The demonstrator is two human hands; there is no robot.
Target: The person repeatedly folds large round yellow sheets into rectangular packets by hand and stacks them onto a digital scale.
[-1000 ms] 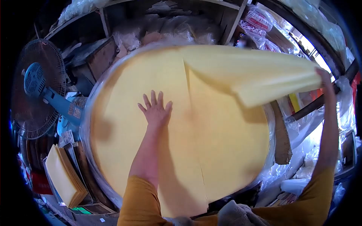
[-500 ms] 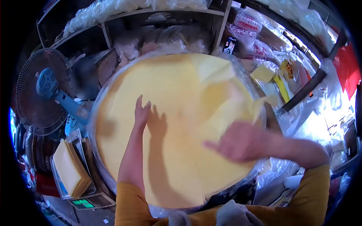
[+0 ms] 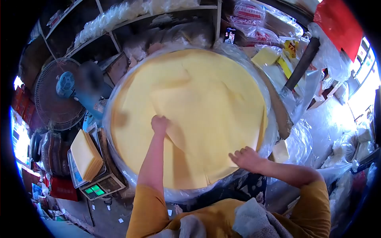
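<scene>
A thin, pale yellow sheet (image 3: 214,107) spreads over a large round pile of similar yellow sheets (image 3: 131,146), with clear plastic around the rim. Left of the middle, my left hand (image 3: 160,123) is closed on an edge of the top sheet, which slants down from the fingers and casts a shadow. My right hand (image 3: 248,159) is at the pile's lower right rim, its fingers curled together at the sheet's edge. What lies inside those fingers is too small to make out. Soft folds run across the sheet's upper part.
On the left, folded yellow sheets (image 3: 85,156) rest on a scale (image 3: 104,187) with a green display. Behind it stands a blue fan (image 3: 65,84). A dark post (image 3: 303,63) leans at the right, near plastic bags (image 3: 254,20) and a phone (image 3: 229,35).
The lifted sheet has come down flatter across the pile. My left hand has gone from spread fingers to closed on its edge. My right hand has dropped to the lower right rim.
</scene>
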